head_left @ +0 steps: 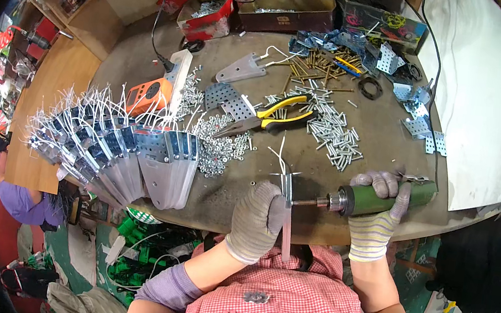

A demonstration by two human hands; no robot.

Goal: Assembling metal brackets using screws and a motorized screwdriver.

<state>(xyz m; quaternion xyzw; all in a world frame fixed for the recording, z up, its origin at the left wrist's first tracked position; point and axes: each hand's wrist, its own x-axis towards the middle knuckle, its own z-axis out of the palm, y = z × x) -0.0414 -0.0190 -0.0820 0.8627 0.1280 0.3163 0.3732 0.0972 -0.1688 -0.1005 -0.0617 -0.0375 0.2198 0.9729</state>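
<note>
Pointing left, the green power driver (pixel 370 202) is clasped by the right grip (pixel 377 225), the thin bracket (pixel 287 232) by the left grip (pixel 259 219).

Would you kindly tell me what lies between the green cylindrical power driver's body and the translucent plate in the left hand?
In the head view, a silver chuck and slim metal bit lie there.

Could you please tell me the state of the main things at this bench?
Left gloved hand, closed on the translucent plastic plate
Translucent plastic plate, held on edge
Right gloved hand, closed around the green power screwdriver
Green power screwdriver, held level, bit toward the plate
Yellow-and-black pliers, lying with handles spread
Silver screws, piled loose
Metal nuts, heaped loose
Bracketed plates, fanned side by side
Brown cardboard box, open
</note>
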